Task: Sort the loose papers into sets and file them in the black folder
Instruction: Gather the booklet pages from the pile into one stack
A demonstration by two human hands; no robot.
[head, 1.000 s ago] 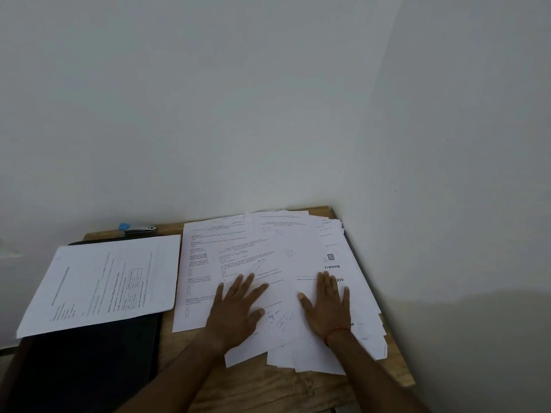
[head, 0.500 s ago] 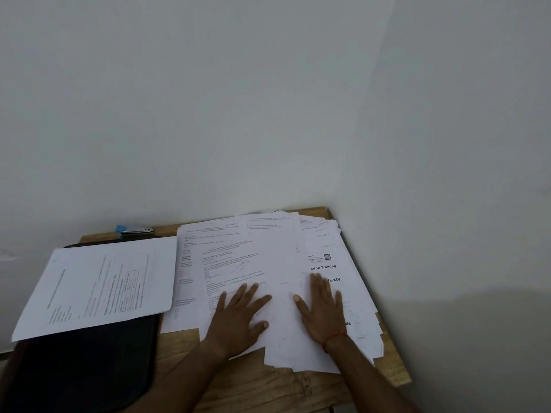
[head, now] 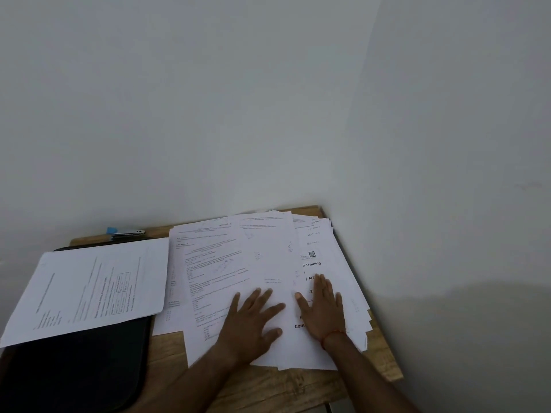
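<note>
Wooden table [head: 268, 391]: left hand [head: 250, 323], right hand [head: 323, 311] flat, fingers straight, pressing loose papers [head: 238, 263].

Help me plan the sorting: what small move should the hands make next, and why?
Probably pinch the top sheet with the left hand and lift it off while the right hand pins the pile. Both hands lie flat on the fanned, overlapping pile, gripping nothing, and one set already lies on the black folder.
</note>
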